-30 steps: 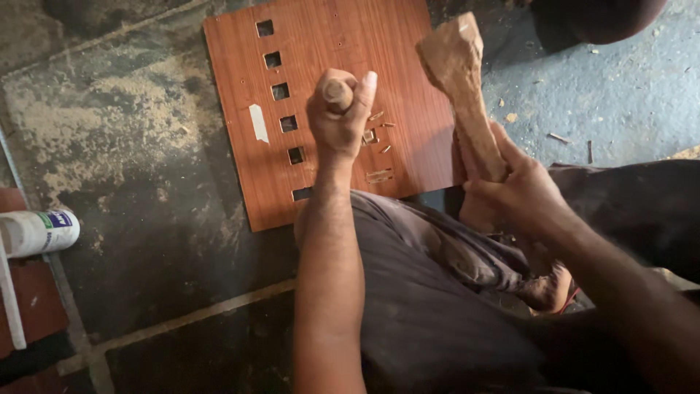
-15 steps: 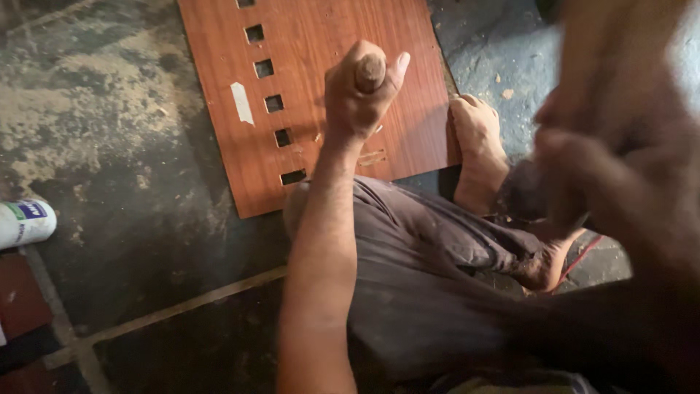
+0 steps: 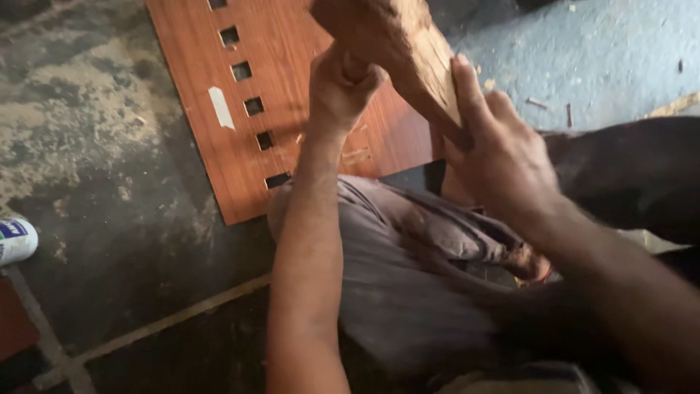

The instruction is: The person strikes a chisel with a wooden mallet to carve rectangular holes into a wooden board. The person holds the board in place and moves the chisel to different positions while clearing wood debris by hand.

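Observation:
A reddish-brown wooden board (image 3: pixel 284 44) lies on the stained floor, with a column of small square holes (image 3: pixel 253 106) cut along its left side. My left hand (image 3: pixel 337 87) is closed around a chisel handle that stands on the board; the handle is almost hidden by my fingers. My right hand (image 3: pixel 503 157) grips a rough wooden mallet (image 3: pixel 397 40), whose head is down on top of the chisel, right above my left fist. A few wood chips lie near the chisel's tip.
My knee in grey trousers (image 3: pixel 394 277) rests over the board's near edge. A white plastic bottle (image 3: pixel 14 241) lies at the left edge. A pale strip (image 3: pixel 221 107) is stuck on the board. Bluish floor (image 3: pixel 605 51) with small debris is at the upper right.
The mallet, raised and blurred in my right hand half a second ago, has swung down onto the chisel top. My left hand keeps the chisel in place.

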